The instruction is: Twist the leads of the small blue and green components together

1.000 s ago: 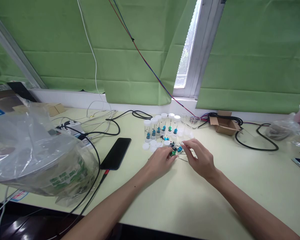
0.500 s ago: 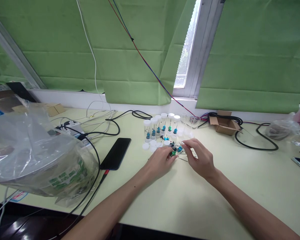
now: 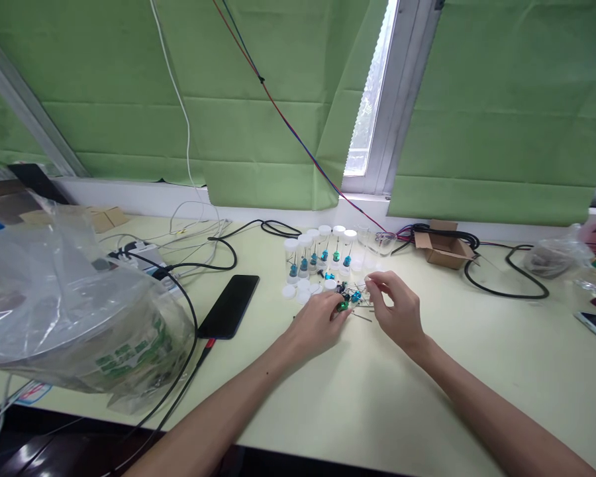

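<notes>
My left hand (image 3: 319,320) rests low over the table, thumb and fingers closed about a small green part (image 3: 343,306). Just beyond its fingertips lies a little heap of blue and black parts (image 3: 356,296) with thin metal pins. Right of the heap, my right hand (image 3: 397,308) is raised slightly, thumb and forefinger pinched together; what sits between them is too small to make out. A thin metal rod (image 3: 361,318) lies on the table between the hands. Behind them stand several clear white-capped vials (image 3: 303,255) holding blue or green pieces on thin shafts.
Loose white caps (image 3: 289,291) lie left of the heap. A black phone (image 3: 229,306) is on the left, beside a large plastic-bagged tub (image 3: 79,318) and cables. At the back right sit an open cardboard box (image 3: 444,250) and a looped black cable (image 3: 506,293).
My right hand has drawn a little to the right, away from the heap, showing more of the thin rods there. My left hand stays almost where it was.
</notes>
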`<state>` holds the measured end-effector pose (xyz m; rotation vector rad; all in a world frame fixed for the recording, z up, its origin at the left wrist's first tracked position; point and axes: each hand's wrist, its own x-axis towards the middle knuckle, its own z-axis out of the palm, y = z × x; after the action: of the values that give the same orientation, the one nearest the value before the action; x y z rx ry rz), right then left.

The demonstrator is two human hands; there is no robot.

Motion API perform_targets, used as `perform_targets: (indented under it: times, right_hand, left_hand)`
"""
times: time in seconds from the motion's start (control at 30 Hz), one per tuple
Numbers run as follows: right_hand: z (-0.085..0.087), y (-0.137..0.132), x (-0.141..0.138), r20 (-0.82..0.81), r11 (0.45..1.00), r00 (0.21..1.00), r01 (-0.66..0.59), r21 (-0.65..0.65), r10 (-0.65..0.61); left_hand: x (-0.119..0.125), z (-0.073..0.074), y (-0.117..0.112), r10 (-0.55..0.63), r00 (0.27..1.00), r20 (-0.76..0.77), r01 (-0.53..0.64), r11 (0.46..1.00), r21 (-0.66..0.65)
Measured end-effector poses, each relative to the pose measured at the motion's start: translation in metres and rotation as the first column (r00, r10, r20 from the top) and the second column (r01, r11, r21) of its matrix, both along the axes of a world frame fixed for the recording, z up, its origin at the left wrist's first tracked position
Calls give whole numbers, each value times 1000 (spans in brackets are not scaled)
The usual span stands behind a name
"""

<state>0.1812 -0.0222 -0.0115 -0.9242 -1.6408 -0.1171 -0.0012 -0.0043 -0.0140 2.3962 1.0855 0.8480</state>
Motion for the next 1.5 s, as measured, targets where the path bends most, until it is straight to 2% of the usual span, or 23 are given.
perform_targets:
  times: [0.23,0.53,0.83,0.93,1.0,1.13,1.2,1.3,1.5]
  right_hand:
    - [-1,1,-1,-29,999,998,47,-3,-47]
    - [-5,2,-2,-56,997,997,55,-53,-58]
    - [-9,5,0,-68,992,995,69,-102,-77]
    - [-9,6,0,-66,992,995,67,-108,-74]
    - [-9,6,0,-67,991,995,62,-115,-70]
    - [-9,6,1,-63,990,996,57,-127,-65]
    - [-8,7,1,-57,990,996,58,-132,-66]
    - [-8,7,2,-49,988,997,58,-141,-65]
    - [-8,7,2,-38,987,998,43,-156,-50]
  left_hand:
    - [2,-2,5,52,997,52,-53,999,13]
    - [2,2,5,46,993,107,-45,999,-6]
    - [4,4,3,-6,983,185,43,980,-196]
    - [4,4,3,-19,970,242,96,947,-307]
    - [3,4,1,-22,954,298,146,904,-401]
    - [4,5,-2,9,904,428,276,752,-598]
    - [6,5,-3,30,893,449,302,699,-648]
    - [7,5,-2,46,886,462,318,665,-676]
    - [5,5,0,46,885,463,320,662,-678]
